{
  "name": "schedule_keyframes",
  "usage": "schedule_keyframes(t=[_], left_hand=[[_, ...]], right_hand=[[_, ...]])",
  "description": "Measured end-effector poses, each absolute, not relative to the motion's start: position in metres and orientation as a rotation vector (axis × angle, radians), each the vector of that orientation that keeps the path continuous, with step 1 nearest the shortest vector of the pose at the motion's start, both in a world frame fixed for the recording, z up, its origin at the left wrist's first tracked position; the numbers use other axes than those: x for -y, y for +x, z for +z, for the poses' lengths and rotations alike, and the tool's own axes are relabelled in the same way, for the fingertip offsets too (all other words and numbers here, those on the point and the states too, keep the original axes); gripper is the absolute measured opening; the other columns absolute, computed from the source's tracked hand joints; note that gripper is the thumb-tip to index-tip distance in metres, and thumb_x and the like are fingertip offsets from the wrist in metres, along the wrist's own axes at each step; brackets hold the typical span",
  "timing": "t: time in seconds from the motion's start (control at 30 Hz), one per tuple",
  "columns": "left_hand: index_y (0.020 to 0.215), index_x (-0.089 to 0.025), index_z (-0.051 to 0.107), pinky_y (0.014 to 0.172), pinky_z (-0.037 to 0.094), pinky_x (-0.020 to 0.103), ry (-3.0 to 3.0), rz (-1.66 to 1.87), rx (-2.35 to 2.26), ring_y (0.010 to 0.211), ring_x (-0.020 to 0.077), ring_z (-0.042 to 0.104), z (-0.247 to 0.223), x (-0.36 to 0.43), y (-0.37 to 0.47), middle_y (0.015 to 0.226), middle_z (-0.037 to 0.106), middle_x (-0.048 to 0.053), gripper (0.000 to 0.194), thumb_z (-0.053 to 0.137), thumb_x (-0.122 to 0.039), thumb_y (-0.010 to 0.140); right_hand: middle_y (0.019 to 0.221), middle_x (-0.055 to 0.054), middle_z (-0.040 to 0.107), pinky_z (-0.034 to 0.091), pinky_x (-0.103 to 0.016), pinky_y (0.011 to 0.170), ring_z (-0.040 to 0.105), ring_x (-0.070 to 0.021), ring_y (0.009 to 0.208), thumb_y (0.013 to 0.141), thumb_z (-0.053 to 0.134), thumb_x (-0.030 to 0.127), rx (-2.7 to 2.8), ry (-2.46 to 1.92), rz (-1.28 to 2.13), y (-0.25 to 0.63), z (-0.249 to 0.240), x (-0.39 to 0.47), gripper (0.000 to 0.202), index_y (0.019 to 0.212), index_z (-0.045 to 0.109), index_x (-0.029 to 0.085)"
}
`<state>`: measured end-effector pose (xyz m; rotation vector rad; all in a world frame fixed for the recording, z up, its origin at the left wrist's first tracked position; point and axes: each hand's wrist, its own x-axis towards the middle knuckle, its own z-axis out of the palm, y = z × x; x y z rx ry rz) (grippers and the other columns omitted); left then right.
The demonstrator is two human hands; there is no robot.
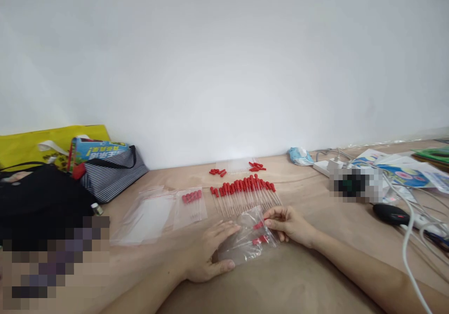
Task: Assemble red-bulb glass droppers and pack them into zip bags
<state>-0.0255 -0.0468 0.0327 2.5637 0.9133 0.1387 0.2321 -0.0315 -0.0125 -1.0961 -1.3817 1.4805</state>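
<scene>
A clear zip bag (pixel 242 251) lies on the table in front of me with red-bulbed droppers (pixel 260 240) inside. My right hand (pixel 289 225) is at the bag's right end, its thumb and fingers pinched on the red bulb of one dropper (pixel 258 225). Thin stems point left inside the plastic. Over the bag's left end rests my left hand (pixel 210 253), fingers stretched out and thumb apart. Just beyond the bag is a row of red-bulbed droppers (pixel 242 192), laid side by side with bulbs away from me.
Left of the row lie a filled bag of droppers (pixel 192 204) and a stack of flat clear bags (pixel 147 218). Loose red bulbs (pixel 257 166) lie near the wall. Bags, including a striped one (pixel 115 173), stand left; cables (pixel 409 239) and a black mouse (pixel 390 214) are right.
</scene>
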Motion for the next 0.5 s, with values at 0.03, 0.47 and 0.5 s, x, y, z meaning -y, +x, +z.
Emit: schedule_keyframes(t=[0.03, 0.47, 0.5], left_hand=[[0.132, -0.023, 0.027, 0.1, 0.023, 0.048, 2.566, 0.143, -0.902, 0.124, 0.0283, 0.028, 0.033, 0.047, -0.025, 0.136, 0.032, 0.008, 0.061, 0.048, -0.045, 0.079], [0.129, -0.03, 0.034, 0.103, 0.017, 0.048, 2.618, 0.064, -0.807, 0.126, 0.0231, 0.024, 0.036, 0.044, -0.026, 0.136, 0.033, 0.001, 0.044, 0.037, -0.043, 0.086], [0.128, -0.03, 0.034, 0.103, 0.017, 0.047, 2.615, 0.061, -0.81, 0.126, 0.0222, 0.024, 0.036, 0.044, -0.025, 0.136, 0.034, 0.0, 0.042, 0.035, -0.041, 0.088]], right_hand=[[0.038, 0.008, 0.045, 0.025, -0.016, 0.031, 0.036, -0.0037, 0.03, 0.056, 0.068, 0.043, 1.418, -1.113, 1.473, 0.232, -0.012, 0.031, 0.031, 0.069, 0.059, 0.016], [0.059, 0.0, 0.058, 0.039, -0.021, 0.051, 0.051, -0.0109, 0.053, 0.066, 0.054, 0.03, 1.467, -1.431, 0.684, 0.252, -0.013, -0.013, 0.015, 0.063, 0.059, 0.016], [0.063, -0.001, 0.061, 0.04, -0.022, 0.055, 0.054, -0.0125, 0.058, 0.066, 0.054, 0.029, 1.41, -1.559, 0.575, 0.258, -0.012, -0.024, 0.013, 0.066, 0.06, 0.017]])
